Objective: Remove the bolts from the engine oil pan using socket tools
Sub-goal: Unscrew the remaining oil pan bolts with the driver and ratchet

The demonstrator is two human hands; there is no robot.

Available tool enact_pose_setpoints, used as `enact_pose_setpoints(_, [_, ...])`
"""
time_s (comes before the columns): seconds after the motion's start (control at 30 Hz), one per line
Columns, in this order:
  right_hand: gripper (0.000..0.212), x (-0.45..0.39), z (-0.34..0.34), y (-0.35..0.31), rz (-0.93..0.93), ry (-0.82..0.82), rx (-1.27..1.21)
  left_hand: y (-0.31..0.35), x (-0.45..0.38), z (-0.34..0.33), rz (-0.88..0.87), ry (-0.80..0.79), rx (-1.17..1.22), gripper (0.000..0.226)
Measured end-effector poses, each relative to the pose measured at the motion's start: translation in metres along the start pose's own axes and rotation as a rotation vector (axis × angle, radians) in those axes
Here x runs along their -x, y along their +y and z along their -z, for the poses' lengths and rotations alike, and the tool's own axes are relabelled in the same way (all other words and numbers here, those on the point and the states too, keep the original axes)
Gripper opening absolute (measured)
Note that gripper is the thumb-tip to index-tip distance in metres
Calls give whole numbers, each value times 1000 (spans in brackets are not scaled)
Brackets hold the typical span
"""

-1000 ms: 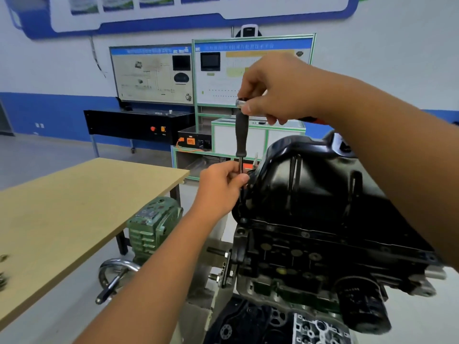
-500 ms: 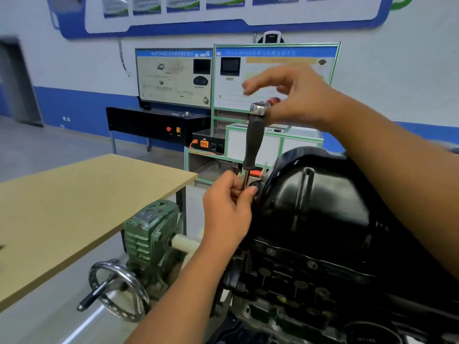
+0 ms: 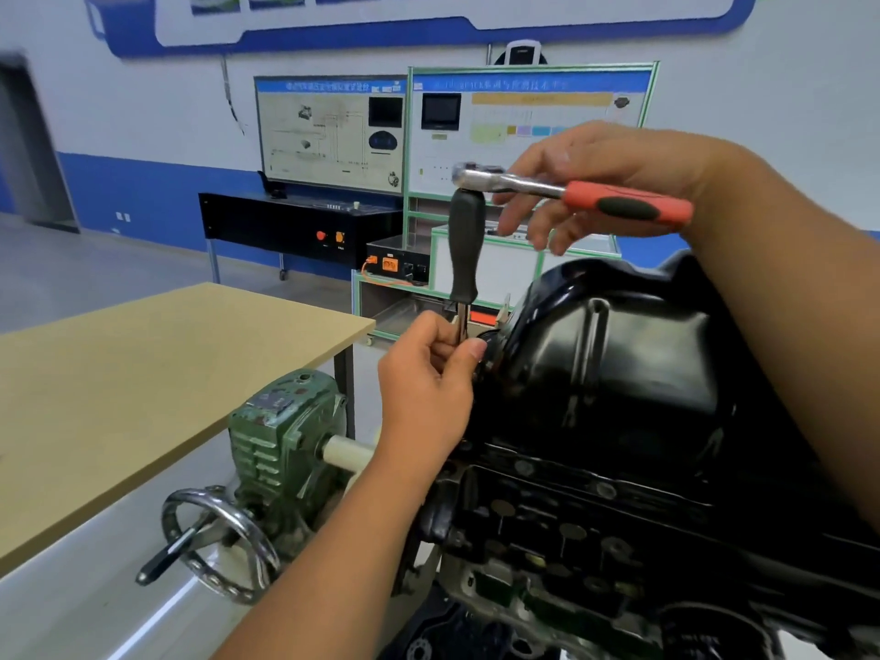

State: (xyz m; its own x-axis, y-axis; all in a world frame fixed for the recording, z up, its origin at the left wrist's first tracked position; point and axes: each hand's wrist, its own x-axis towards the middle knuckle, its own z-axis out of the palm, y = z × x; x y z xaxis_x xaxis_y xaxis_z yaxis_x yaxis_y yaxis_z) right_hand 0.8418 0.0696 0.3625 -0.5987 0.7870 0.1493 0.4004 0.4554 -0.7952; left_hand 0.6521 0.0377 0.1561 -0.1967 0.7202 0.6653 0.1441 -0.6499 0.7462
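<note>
The black oil pan [image 3: 619, 373] sits on top of the upturned engine [image 3: 571, 526] at the right. A black-handled socket extension [image 3: 465, 250] stands upright at the pan's left edge; its socket and the bolt are hidden behind my fingers. My left hand [image 3: 428, 388] pinches the extension's thin metal shaft just above the pan flange. A chrome ratchet with a red and black handle [image 3: 628, 204] lies level on top of the extension, handle pointing right. My right hand [image 3: 619, 154] holds the ratchet's chrome neck loosely, fingers above and below it.
A wooden table [image 3: 143, 373] stands to the left. Below it, a green gearbox [image 3: 281, 435] with a metal handwheel [image 3: 214, 540] belongs to the engine stand. Training panels [image 3: 528, 126] and a black console [image 3: 305, 226] stand along the back wall.
The ratchet's red handle has swung round into view, now pointing right. My right hand's fingers have loosened around the neck. My left hand keeps its pinch on the shaft.
</note>
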Motion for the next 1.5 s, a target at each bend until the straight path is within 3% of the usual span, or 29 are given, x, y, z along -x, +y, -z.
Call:
enact_pose_setpoints(0.1, [41, 3, 4, -1, -31, -181, -147, -3, -4, 3, 97, 6, 43, 29])
enact_pose_setpoints(0.2, [80, 7, 12, 2, 30, -366, -162, -4, -11, 8, 137, -35, 27, 32])
enact_pose_setpoints(0.3, [64, 5, 9, 4, 66, -309, -119, 1, -17, 9, 143, -85, -41, 38])
enact_pose_setpoints(0.4, [88, 8, 9, 1, 63, -323, -186, 9, -26, 5, 136, -119, -179, 44])
enact_pose_setpoints(0.53, [87, 10, 14, 0, 66, -235, -136, 15, -33, 6, 187, -190, -232, 39])
enact_pose_setpoints(0.67, [70, 7, 8, 0, 15, -119, -106, 33, -45, 16, 309, -451, -10, 15])
enact_pose_setpoints(0.8, [55, 7, 8, 0, 44, 22, -46, 43, -67, 25, 346, -628, -16, 19])
enact_pose_setpoints(1.07, [38, 10, 12, 2, -13, 276, 160, 21, -46, 22, 226, -444, 181, 2])
enact_pose_setpoints(1.2, [47, 8, 9, 2, 15, 357, 210, 19, -41, 18, 168, -367, 177, 17])
enact_pose_setpoints(1.27, [44, 8, 14, 1, 64, 315, 103, 16, -41, 19, 154, -326, 172, 21])
enact_pose_setpoints(1.4, [61, 16, 23, 0, 39, -29, -59, 9, -42, 16, 169, -278, 209, 31])
enact_pose_setpoints(1.43, [60, 16, 23, 1, 31, -41, -53, 8, -41, 14, 167, -273, 221, 33])
enact_pose_setpoints(1.5, [46, 13, 21, 3, 42, 103, 9, 6, -41, 11, 155, -259, 228, 35])
